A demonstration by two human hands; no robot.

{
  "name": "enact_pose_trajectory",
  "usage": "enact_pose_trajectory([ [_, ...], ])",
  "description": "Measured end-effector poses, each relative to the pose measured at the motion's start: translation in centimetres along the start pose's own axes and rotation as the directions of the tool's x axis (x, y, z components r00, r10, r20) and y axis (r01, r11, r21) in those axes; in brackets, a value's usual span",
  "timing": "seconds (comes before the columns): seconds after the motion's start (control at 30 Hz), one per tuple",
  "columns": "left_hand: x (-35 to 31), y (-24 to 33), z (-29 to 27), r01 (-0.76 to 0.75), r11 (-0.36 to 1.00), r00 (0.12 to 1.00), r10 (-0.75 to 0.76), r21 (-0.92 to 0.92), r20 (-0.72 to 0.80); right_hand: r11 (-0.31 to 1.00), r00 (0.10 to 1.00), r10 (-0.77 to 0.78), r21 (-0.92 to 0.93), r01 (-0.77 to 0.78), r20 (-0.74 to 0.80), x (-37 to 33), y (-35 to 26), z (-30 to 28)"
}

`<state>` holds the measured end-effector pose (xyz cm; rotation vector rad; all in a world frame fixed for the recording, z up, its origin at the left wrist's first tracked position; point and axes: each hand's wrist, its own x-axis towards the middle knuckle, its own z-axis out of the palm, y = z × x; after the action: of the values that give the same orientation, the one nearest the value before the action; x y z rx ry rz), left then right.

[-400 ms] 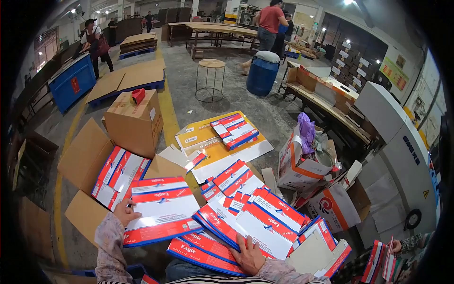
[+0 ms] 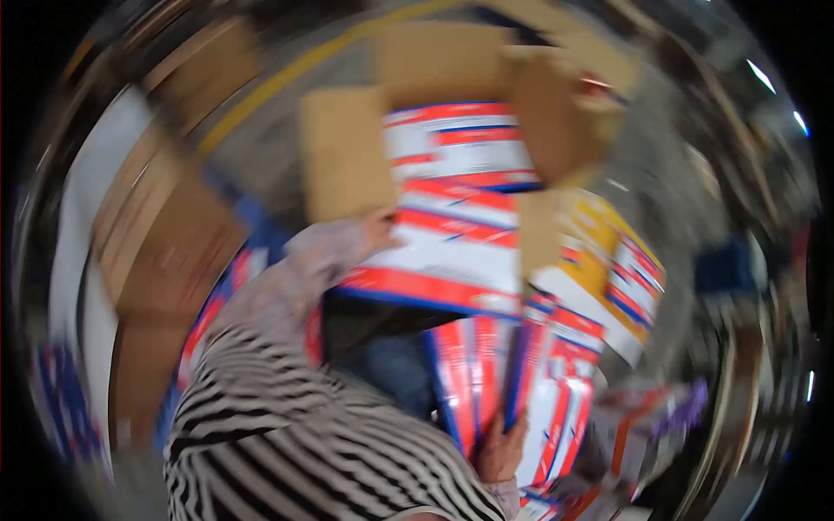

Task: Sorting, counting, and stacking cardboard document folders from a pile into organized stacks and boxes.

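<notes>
A flat red, white and blue printed carton [image 2: 452, 252] lies in front of me, overlapping the near side of an open cardboard box [image 2: 347, 143]. My left hand [image 2: 380, 231] grips that carton at its left edge. Inside the box rest more flat cartons [image 2: 478, 143] of the same print. To the right, a pile of flat cartons [image 2: 565, 391] slants across my lap. My right hand [image 2: 502, 450] is closed round the near end of a carton in this pile, whose edge tilts up. Motion blurs the view, and some of the fingers are hard to make out.
Brown cardboard boxes [image 2: 178, 234] stand at the left. A yellow and white cardboard sheet [image 2: 591, 217] lies on the floor beyond the pile, with printed cartons [image 2: 634, 282] on it. A blue barrel [image 2: 732, 267] stands far right.
My view has swung left and down, bringing my striped top into sight. The left hand still holds its carton, now against the box. My right hand has gone from lying flat to gripping a carton end.
</notes>
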<state>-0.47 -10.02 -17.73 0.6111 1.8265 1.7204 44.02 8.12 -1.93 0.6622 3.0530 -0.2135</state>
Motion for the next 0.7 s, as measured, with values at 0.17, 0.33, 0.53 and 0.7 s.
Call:
enact_pose_trajectory([
  [0.17,-12.6,7.1,-0.3,0.238,0.971,0.887,-0.209,0.018,-0.413,0.999,0.981,-0.038,0.014,0.036,0.192,0.4,1.1,-2.2],
  [0.33,-22.4,2.8,-0.7,0.102,0.99,0.644,-0.138,-0.094,-0.753,0.991,0.955,-0.135,0.025,0.134,0.263,3.1,1.7,-1.5],
  [0.53,-31.7,5.3,-11.1,0.438,0.862,0.469,0.023,0.255,-0.883,0.989,0.969,-0.149,0.019,0.148,0.195,3.8,0.5,-1.1],
  [0.7,-43.6,5.1,-15.2,0.668,0.716,0.025,-0.293,-0.203,-0.956,0.983,0.97,-0.161,-0.064,0.175,0.183,3.5,0.7,-1.0],
])
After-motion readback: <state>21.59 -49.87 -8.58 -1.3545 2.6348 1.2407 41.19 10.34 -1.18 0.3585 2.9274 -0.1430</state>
